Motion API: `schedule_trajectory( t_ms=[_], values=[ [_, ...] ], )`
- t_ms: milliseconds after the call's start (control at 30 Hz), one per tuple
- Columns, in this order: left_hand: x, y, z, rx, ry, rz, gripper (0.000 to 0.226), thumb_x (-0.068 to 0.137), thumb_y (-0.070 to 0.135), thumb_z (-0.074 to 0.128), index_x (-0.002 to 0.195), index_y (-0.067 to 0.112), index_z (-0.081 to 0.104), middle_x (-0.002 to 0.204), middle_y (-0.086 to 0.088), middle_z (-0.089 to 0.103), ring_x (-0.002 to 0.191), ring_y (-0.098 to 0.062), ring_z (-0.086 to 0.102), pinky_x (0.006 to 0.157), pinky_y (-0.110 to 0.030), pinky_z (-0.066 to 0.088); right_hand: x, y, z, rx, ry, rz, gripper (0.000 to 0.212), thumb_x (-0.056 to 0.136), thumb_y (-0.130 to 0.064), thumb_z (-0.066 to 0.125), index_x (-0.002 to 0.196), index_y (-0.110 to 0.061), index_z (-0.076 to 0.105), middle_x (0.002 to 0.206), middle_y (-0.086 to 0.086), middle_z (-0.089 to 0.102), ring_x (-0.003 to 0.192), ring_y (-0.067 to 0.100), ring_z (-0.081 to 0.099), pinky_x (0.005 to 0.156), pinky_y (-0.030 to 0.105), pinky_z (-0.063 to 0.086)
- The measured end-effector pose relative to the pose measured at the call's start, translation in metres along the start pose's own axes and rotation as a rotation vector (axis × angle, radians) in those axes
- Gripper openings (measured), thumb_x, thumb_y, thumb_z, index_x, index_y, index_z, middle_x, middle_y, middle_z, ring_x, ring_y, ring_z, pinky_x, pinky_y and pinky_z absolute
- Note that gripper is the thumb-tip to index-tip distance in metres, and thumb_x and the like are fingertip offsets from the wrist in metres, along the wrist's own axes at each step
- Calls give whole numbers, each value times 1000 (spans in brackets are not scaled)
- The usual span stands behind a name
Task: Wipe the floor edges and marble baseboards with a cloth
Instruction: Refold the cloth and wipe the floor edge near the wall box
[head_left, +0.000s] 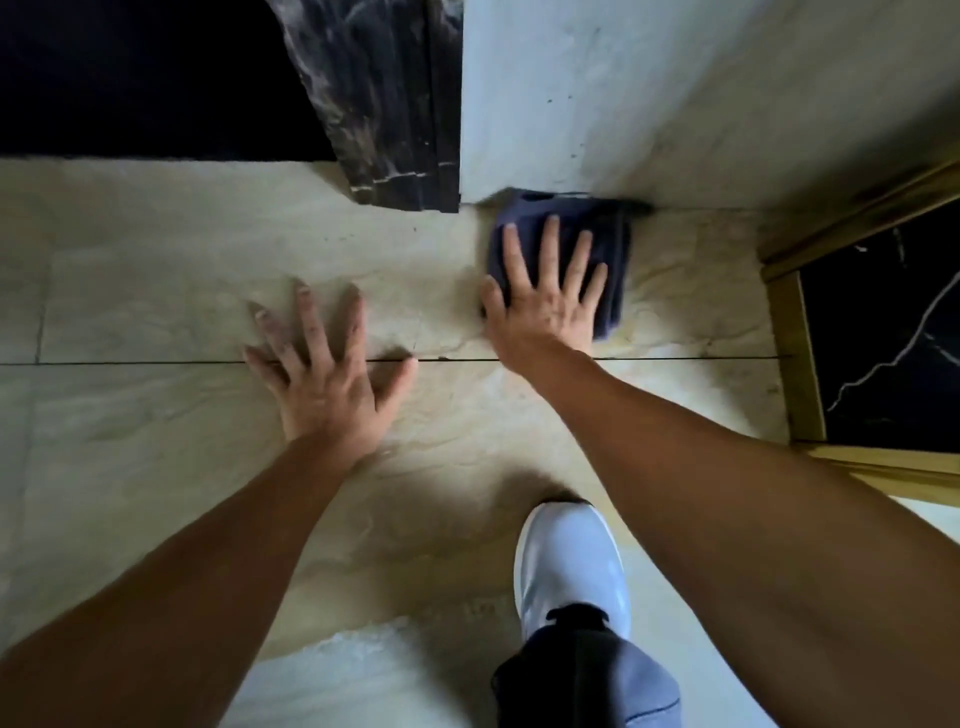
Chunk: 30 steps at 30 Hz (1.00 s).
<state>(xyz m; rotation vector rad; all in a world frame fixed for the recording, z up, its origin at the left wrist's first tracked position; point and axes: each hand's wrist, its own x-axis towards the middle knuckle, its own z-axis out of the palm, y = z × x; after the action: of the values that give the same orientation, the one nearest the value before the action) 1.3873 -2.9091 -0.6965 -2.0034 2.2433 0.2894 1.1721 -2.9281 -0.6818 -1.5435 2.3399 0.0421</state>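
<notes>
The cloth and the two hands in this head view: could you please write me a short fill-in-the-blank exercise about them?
1. The dark blue cloth lies flat under the ____ hand.
2. The left hand rests with fingers spread on the bare ____.
3. The cloth's far edge meets the foot of the pale ____.
4. Near the bottom of the view stands one ____ shoe.

Missing words: right; floor; wall; white
</notes>
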Motion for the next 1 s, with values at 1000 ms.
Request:
schedule_trajectory(
  t_ms=[1000],
  values=[
    [3, -1, -1, -28, -22, 24, 98, 80, 83, 30, 160, 32, 4, 166, -21, -3, 145, -61, 0, 109, -80, 8, 8, 85, -13, -5, 16, 235, 56, 101, -52, 20, 153, -48, -3, 167, 5, -8, 151, 40, -8, 120, 60, 0]
  ],
)
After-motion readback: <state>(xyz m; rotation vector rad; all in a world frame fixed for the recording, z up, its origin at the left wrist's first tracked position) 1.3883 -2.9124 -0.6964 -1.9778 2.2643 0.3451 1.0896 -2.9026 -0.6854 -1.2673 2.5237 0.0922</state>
